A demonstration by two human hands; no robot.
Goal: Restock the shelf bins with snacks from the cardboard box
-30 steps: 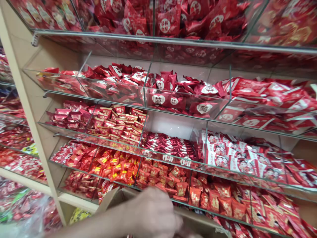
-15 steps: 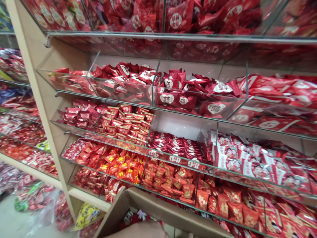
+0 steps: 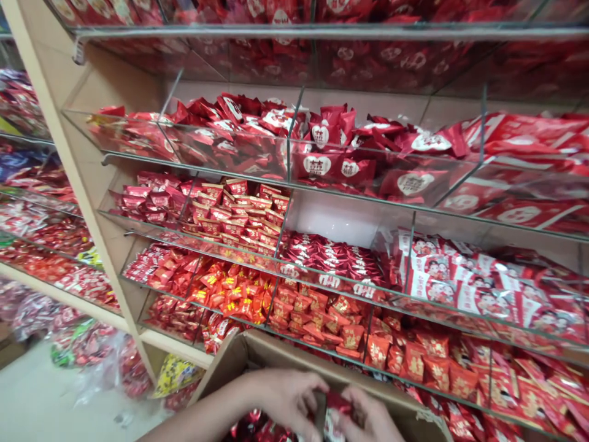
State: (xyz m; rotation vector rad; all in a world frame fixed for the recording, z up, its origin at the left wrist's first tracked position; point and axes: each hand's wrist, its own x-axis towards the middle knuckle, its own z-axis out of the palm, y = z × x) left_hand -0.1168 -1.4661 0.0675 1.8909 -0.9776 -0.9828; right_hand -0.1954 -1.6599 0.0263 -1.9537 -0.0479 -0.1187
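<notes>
Both of my hands are over the open cardboard box (image 3: 285,359) at the bottom of the head view. My right hand (image 3: 368,417) grips a dark red and white candy packet (image 3: 338,402). Just left of it, my left hand (image 3: 292,399) has its fingers curled; whatever lies between them is partly hidden. More dark red packets (image 3: 262,430) lie in the box below my left forearm. The lower edge of the view cuts off part of the right hand.
Glass-fronted shelves (image 3: 239,248) full of red candy packets rise behind the box. A wooden upright (image 3: 69,166) divides them from shelves at the left. Yellow bags (image 3: 177,374) sit in the bottom compartment. Clear bags of sweets (image 3: 87,350) lie on the floor at left.
The view has tilted down and shifted. Only a blurred part of a hand or arm showed before; now both hands are visible over the box, a packet in the right one.
</notes>
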